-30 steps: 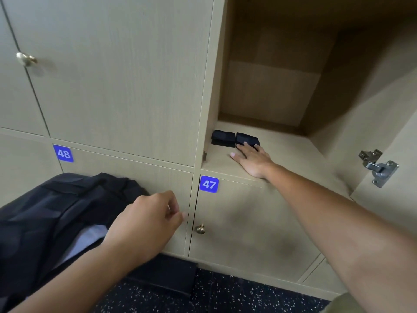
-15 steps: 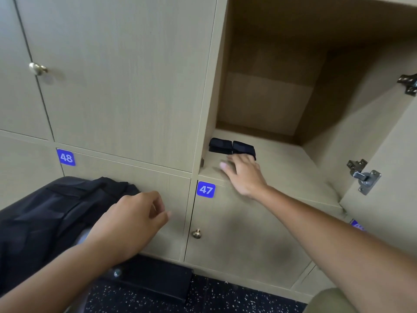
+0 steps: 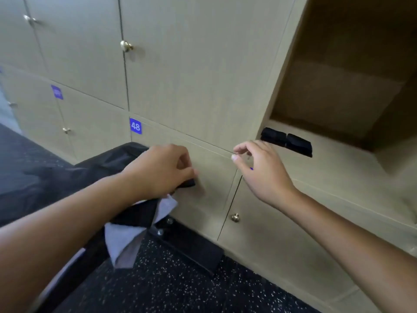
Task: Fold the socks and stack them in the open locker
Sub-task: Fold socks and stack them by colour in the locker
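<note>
At two o'clock the open locker (image 3: pixel 338 91) holds two folded socks (image 3: pixel 286 141) side by side at its front edge, ready to stack on. Our left hand (image 3: pixel 162 170) grips a dark sock (image 3: pixel 187 184) over the black bag (image 3: pixel 67 177); our right hand (image 3: pixel 261 170) hovers loose, empty. Speckled floor (image 3: pixel 180 290) below.

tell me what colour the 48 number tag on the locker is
Blue with white digits; the 48 tag shows best in the head view.
</note>
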{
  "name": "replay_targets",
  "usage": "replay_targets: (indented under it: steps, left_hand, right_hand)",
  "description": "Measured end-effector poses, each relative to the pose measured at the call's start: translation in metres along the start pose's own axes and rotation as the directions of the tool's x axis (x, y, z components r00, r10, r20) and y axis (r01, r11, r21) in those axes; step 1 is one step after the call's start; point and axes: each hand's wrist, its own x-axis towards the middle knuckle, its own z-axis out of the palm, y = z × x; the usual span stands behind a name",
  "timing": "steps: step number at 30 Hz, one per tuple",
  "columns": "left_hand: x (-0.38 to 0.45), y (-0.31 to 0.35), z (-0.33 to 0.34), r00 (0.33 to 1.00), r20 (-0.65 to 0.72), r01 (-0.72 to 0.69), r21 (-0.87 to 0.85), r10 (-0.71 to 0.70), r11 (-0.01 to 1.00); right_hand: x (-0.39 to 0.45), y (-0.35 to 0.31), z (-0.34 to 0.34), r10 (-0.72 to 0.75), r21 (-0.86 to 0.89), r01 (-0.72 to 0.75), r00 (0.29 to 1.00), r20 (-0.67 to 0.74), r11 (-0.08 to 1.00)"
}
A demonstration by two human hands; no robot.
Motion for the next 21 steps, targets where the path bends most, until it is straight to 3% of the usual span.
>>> replay_targets:
  steps: [3, 7, 11, 15, 21]
  left_hand:
    - [-0.005, -0.021, -0.026, 0.995, -0.063, 0.077, -0.004, -0.077, 0.997]
    - [-0.016, -0.055, -0.06, 0.969, -0.159, 0.183, -0.048, -0.188, 0.982]
    - [-0.035, -0.092, -0.084, 0.948, -0.17, 0.259, -0.067, -0.267, 0.963]
    - [-0.049, -0.119, -0.095, 0.948, -0.086, 0.305, -0.03, -0.307, 0.952]
    - [-0.056, -0.14, -0.092, 0.905, 0.156, 0.384, 0.101, -0.396, 0.918]
  right_hand:
    - [0.005, -0.01, 0.016, -0.06, 0.018, 0.059, 0.993, 0.104, 0.998]
    - [0.017, -0.027, 0.039, -0.114, 0.091, 0.101, 0.981, 0.159, 0.991]
    - [0.029, -0.047, 0.065, -0.179, 0.179, 0.146, 0.966, 0.187, 0.973]
    - [0.034, -0.073, 0.09, -0.222, 0.265, 0.158, 0.947, 0.233, 0.951]
    - [0.038, -0.11, 0.124, -0.253, 0.388, 0.124, 0.92, 0.3, 0.913]
